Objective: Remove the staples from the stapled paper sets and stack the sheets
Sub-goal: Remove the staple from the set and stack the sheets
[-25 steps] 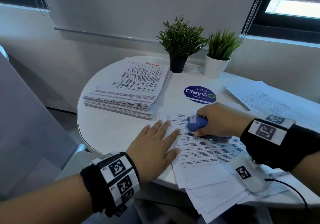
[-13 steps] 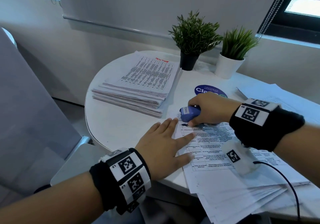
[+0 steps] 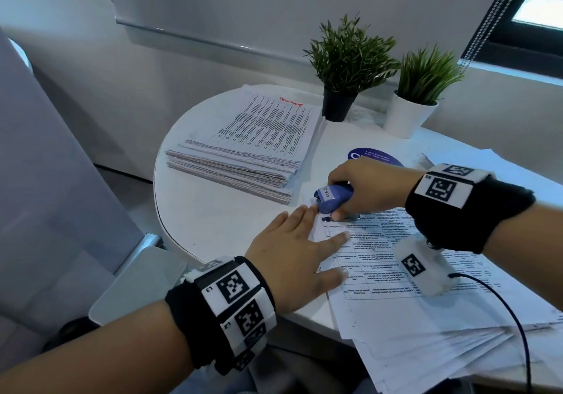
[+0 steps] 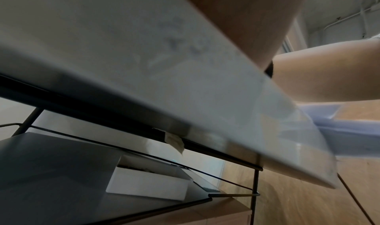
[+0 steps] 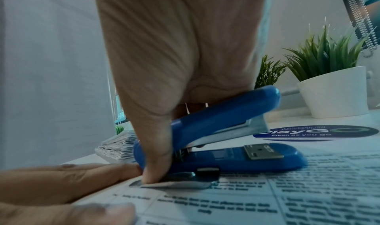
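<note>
A stapled paper set [image 3: 393, 259] printed with a table lies at the near edge of the round white table [image 3: 213, 220]. My left hand [image 3: 304, 250] lies flat on its left corner, fingers straight and spread. My right hand [image 3: 362, 186] grips a blue stapler [image 3: 333, 198] and holds its rear metal tip against the sheet's top left corner. In the right wrist view the stapler [image 5: 222, 140] rests on the paper [image 5: 267, 201] with my thumb pressed beside its tip, and the left fingers [image 5: 68, 179] lie just left of it. The staple itself is hidden.
A thick stack of printed sheets [image 3: 253, 150] sits at the table's back left. Two potted plants [image 3: 344, 67] [image 3: 420, 89] and a round blue sticker [image 3: 374, 156] are behind my hands. More loose sheets [image 3: 426, 345] fan out over the near edge. A cable [image 3: 511, 317] crosses them.
The right hand has slid the stapler left toward the sheet's top left corner, close to the left fingertips. The left hand has stayed flat on the paper. The head camera shifted.
</note>
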`<action>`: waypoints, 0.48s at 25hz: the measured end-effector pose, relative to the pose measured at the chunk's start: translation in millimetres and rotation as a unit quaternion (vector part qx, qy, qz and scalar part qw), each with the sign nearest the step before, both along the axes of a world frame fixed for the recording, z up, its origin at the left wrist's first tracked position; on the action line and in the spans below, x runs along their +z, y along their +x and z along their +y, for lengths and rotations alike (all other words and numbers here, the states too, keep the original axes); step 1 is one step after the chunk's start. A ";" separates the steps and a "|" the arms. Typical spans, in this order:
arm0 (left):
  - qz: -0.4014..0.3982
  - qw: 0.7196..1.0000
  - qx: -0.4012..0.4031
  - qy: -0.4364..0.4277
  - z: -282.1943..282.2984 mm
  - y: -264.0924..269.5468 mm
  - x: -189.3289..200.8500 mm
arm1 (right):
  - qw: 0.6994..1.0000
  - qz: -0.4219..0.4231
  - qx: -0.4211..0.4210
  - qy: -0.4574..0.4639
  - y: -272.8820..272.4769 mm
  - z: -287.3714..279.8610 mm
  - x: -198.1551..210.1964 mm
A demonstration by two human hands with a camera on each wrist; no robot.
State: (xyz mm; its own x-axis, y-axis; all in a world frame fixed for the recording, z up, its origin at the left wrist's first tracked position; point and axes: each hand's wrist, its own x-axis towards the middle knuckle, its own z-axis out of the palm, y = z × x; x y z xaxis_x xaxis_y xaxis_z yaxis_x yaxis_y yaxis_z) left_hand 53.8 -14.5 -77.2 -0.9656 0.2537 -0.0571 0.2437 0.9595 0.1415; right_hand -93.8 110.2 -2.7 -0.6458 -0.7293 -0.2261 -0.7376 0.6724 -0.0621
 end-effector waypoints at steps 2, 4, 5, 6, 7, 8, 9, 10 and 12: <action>-0.007 1.000 0.002 0.001 0.2 0.5 0.6 | 1.000 0.004 -0.009 0.013 1.8 -0.3 -2.2; -0.007 1.000 0.004 0.006 0.4 0.8 2.1 | 1.000 -0.005 -0.017 0.023 1.2 -1.4 -3.3; -0.007 1.000 0.005 0.007 0.4 0.9 2.2 | 0.999 -0.014 -0.017 0.027 0.5 -2.0 -3.7; -0.008 1.000 0.005 0.007 0.1 0.8 2.0 | 0.999 -0.021 -0.013 0.031 0.1 -2.5 -4.2; -0.008 1.000 0.004 0.006 0.3 0.4 1.8 | 0.999 -0.023 -0.003 0.032 0.2 -2.4 -4.4; -0.007 1.000 0.003 0.005 0.2 0.1 1.6 | 0.999 -0.017 0.010 0.033 1.1 -2.0 -4.7; -0.006 1.000 0.003 0.005 0.1 -0.3 1.5 | 0.999 -0.002 0.025 0.033 2.4 -1.4 -5.1; -0.006 1.000 0.003 0.005 0.0 -0.5 1.4 | 0.998 0.021 0.040 0.036 4.7 -0.3 -5.3; -0.007 1.000 0.003 0.001 0.1 -0.8 1.8 | 0.994 0.073 0.065 0.046 9.3 2.4 -5.6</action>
State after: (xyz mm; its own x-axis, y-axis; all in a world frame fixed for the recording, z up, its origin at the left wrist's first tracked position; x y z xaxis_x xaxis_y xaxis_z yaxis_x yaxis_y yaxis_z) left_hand 53.0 -14.4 -75.4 -0.9662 0.2485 -0.0692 0.2365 0.9605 0.1467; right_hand -84.5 112.6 -8.3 -0.5777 -0.7897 -0.2062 -0.8157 0.5680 0.1097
